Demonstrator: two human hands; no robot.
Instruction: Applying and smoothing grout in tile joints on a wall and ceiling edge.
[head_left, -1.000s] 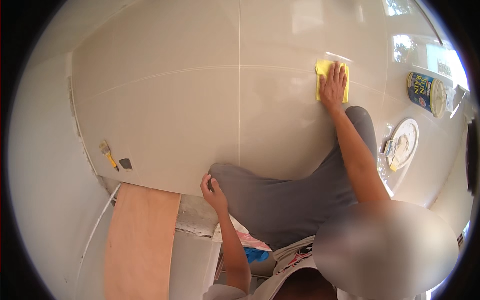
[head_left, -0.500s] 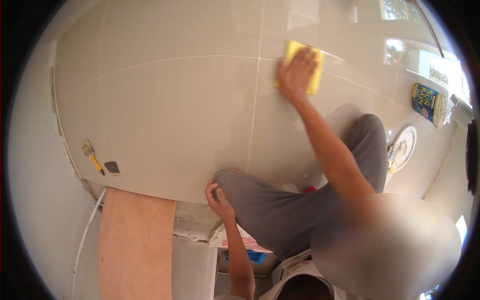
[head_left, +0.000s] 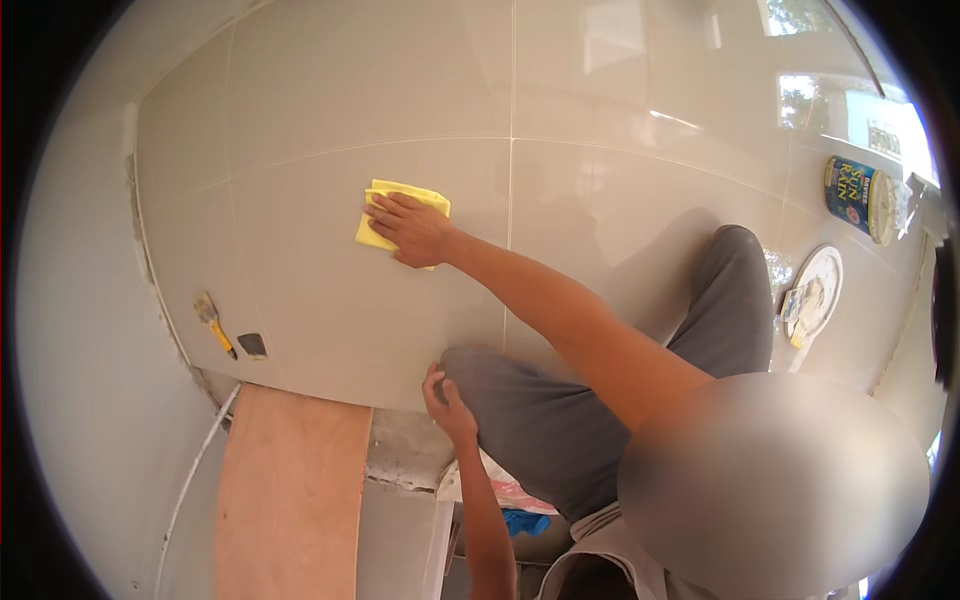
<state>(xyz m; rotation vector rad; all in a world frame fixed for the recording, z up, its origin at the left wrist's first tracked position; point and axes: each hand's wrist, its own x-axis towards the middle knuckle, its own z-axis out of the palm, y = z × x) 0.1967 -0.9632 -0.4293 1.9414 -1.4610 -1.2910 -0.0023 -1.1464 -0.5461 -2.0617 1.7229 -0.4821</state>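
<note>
A folded yellow cloth [head_left: 378, 236] lies against the glossy beige tiled floor [head_left: 330, 300], left of a vertical grout line. My right hand [head_left: 415, 228] holds it from above, palm down, pressing it to the tile with the fingers over its top. The right arm stretches leftward across my lap. My left hand [head_left: 452, 408] is at my left knee [head_left: 480, 375] in dark grey trousers, its fingers loosely bent and apart with nothing seen in them.
Far left lie a yellow-handled paintbrush [head_left: 216, 325] and a small dark scraper blade [head_left: 252, 345]. To the right are a dark blue can [head_left: 848, 192] and a round white lid [head_left: 822, 285] with smeared filler. A plywood board [head_left: 290, 490] stands below the floor's edge.
My right hand has swept the yellow cloth left and nearer to me, from the tile right of the vertical grout line to the tile left of it. My left hand stays at the knee.
</note>
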